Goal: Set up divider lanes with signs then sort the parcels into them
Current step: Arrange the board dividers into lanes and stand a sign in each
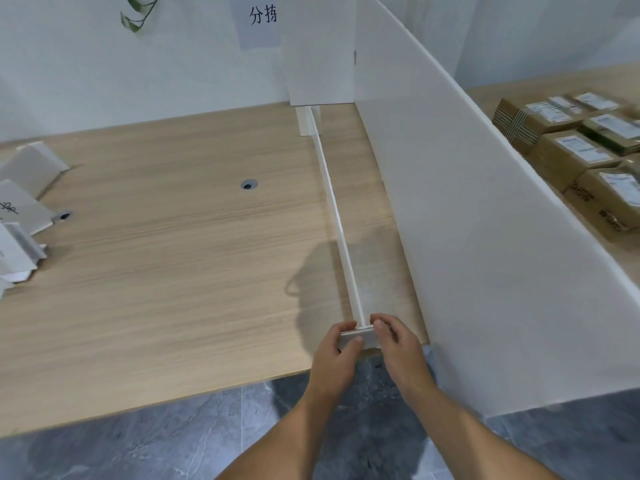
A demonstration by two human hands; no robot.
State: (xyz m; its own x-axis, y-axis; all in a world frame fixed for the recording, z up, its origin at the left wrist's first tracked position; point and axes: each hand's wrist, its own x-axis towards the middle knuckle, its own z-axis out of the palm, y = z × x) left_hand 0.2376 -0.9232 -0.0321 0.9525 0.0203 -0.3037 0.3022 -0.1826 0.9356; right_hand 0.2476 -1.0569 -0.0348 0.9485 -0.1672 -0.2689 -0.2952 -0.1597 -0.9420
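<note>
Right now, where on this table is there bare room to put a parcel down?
The widest bare wood lies between the white signs at the left edge and the thin divider. A narrow strip runs between that divider and the tall board. Beyond the board it is crowded with parcels.

Paper sign [259, 20] on the back wall at 12 o'clock: black Chinese characters "分拣" (second one cut off by the white panel in front). Sign card [19, 209] lying on the table at 9 o'clock: a handwritten black mark at its left edge, cropped, unreadable. Parcels [575, 140] at 2 o'clock: white shipping labels with print too small to read; dark printing on the side of the nearest box, blurred, not legible.
</note>
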